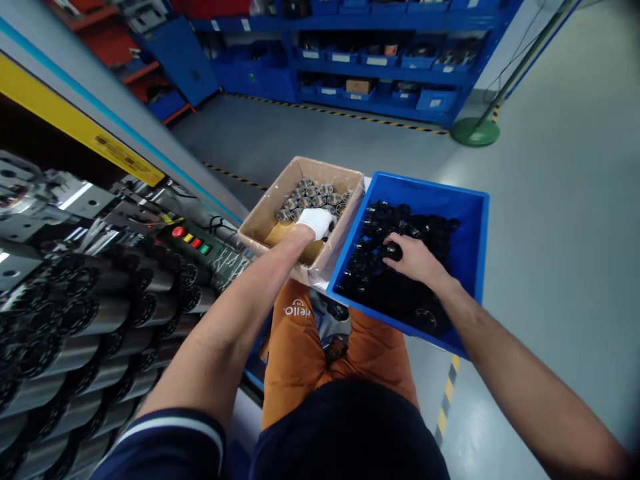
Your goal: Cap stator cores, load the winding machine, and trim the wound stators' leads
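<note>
My left hand (316, 221), in a white glove, reaches into a cardboard box (260, 220) lined with plastic and rests among several upright silver metal cylinders (313, 195); its fingers curl down onto them. My right hand (413, 258), bare, lies in a blue plastic bin (473, 233) filled with several black round parts (385, 227). Its fingers close around one black part (393, 251). Both containers sit side by side in front of my orange-trousered legs.
A machine at left holds rows of grey cylinders (85, 333), with a control panel (193, 241) of red, yellow and green buttons. Blue shelving with bins (380, 60) lines the far wall. A green pole base (475, 131) stands on the grey floor.
</note>
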### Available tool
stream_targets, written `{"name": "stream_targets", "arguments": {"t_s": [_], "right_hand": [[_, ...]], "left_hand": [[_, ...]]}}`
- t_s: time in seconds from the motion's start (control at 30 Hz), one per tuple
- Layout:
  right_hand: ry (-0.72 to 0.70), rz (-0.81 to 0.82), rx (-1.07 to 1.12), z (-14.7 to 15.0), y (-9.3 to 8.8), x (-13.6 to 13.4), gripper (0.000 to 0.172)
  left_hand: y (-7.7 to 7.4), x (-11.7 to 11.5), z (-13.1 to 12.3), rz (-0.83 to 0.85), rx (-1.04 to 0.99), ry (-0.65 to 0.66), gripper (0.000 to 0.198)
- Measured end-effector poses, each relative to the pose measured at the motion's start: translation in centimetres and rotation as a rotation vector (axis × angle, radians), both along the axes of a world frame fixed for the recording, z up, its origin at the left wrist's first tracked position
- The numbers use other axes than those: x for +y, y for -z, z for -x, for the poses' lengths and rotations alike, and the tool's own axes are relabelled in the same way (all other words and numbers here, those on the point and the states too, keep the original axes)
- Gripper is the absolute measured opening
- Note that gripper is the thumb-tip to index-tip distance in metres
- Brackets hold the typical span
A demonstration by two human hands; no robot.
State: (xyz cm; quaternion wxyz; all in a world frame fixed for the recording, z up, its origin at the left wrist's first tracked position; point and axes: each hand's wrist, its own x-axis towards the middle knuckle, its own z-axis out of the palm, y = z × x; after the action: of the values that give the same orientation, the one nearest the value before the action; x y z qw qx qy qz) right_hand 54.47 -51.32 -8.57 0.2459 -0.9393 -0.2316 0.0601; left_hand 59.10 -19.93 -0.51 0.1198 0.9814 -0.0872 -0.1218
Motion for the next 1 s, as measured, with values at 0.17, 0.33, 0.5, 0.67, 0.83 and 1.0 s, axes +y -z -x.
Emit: {"name": "stream_targets", "arguments": {"t_s": [0.17,0.33,0.5,0.67,0.83,1.0], "right_hand": [[0.010,-0.052,-0.044,0.1,-0.1,-0.3,0.038],[0.052,-0.142,-0.117,-0.2,-0.7,-1.0,0.048],[0.132,-0.241,-0.207,0.2,-1.9,-0.9,0.039],[0.191,-0.324,-0.263,8.2,-5.8,2.5,0.051],[-0.206,-0.609,-0.202,20.4,-13.2,9.3,0.059],[-0.316,-0.611,-0.137,23.9,-17.0,12.8,0.051]], "left_hand": [[-0.8,2.8,3.5,0.195,-0.050,-0.102,0.028],[-3.2,5.5,10.7,0.635,-0.208,-0.349,0.032],[-5.4,4.4,21.0,1.282,-0.092,-0.474,0.044],[-4.4,1.5,29.4,2.038,0.122,-0.707,0.058],[-3.6,-0.2,35.0,2.165,0.132,-0.734,0.061],[-3.4,-0.5,37.7,1.965,-0.104,-0.716,0.054]]}}
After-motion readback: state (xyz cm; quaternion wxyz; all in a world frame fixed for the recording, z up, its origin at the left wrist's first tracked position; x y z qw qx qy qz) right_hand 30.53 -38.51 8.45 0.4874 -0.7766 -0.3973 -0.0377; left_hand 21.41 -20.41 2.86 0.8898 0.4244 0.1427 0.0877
